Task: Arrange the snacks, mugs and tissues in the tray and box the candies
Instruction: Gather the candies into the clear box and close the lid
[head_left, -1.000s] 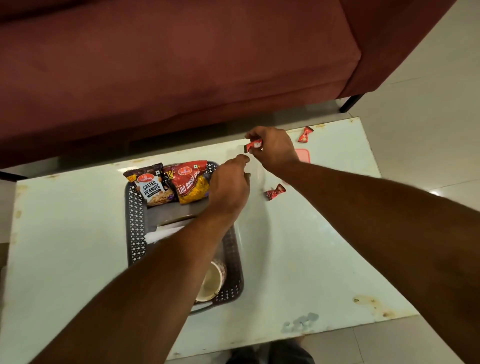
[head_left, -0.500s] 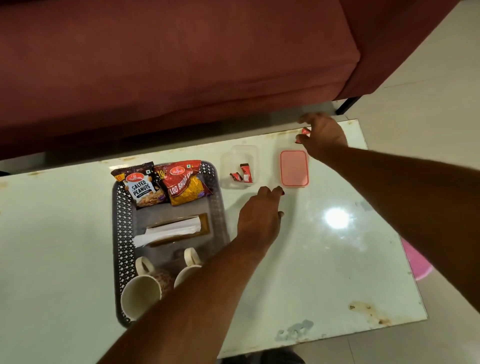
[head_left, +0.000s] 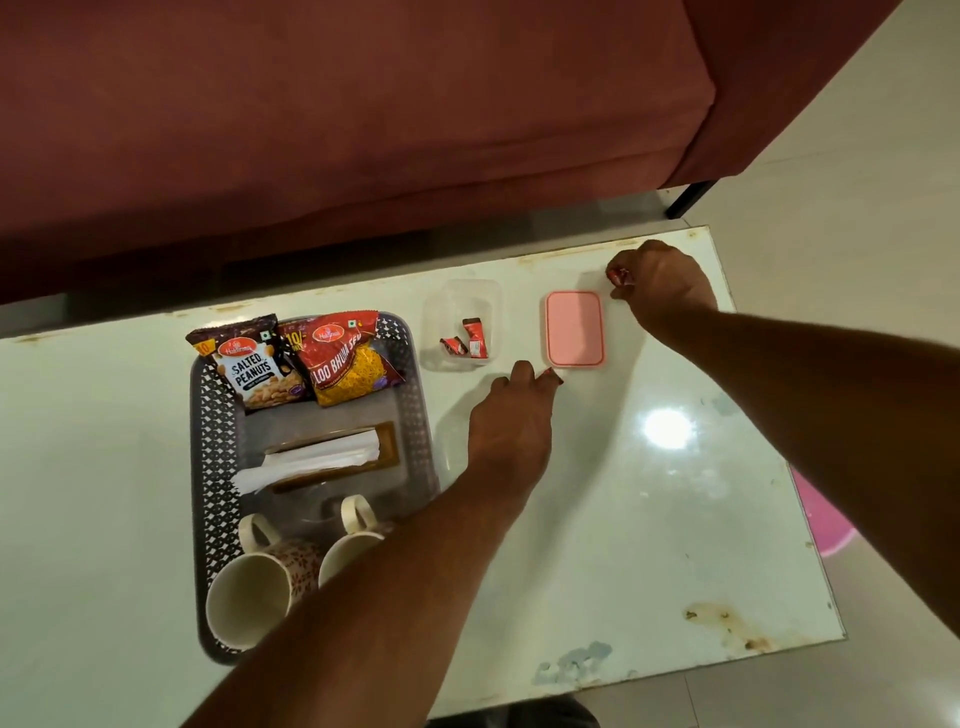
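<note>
A clear box (head_left: 462, 301) stands open on the table with two red candies (head_left: 465, 343) inside. Its pink lid (head_left: 574, 328) lies to the right. My left hand (head_left: 511, 415) reaches to the lid's near left corner, fingertips pinching a red candy (head_left: 555, 375). My right hand (head_left: 662, 283) is at the table's far right edge, fingers curled round another red candy (head_left: 618, 274). The grey tray (head_left: 208, 441) holds a peanuts packet (head_left: 254, 364), a red snack packet (head_left: 345, 358), tissues (head_left: 317, 457) and two mugs (head_left: 254, 592), (head_left: 353, 543).
A maroon sofa (head_left: 363, 130) runs along the far side of the white table (head_left: 649, 519). Tiled floor lies to the right, with a pink object (head_left: 821, 519) below the table's right edge.
My right hand has closed round the candy at the far right edge. My left hand has stretched a little farther, onto the candy beside the lid.
</note>
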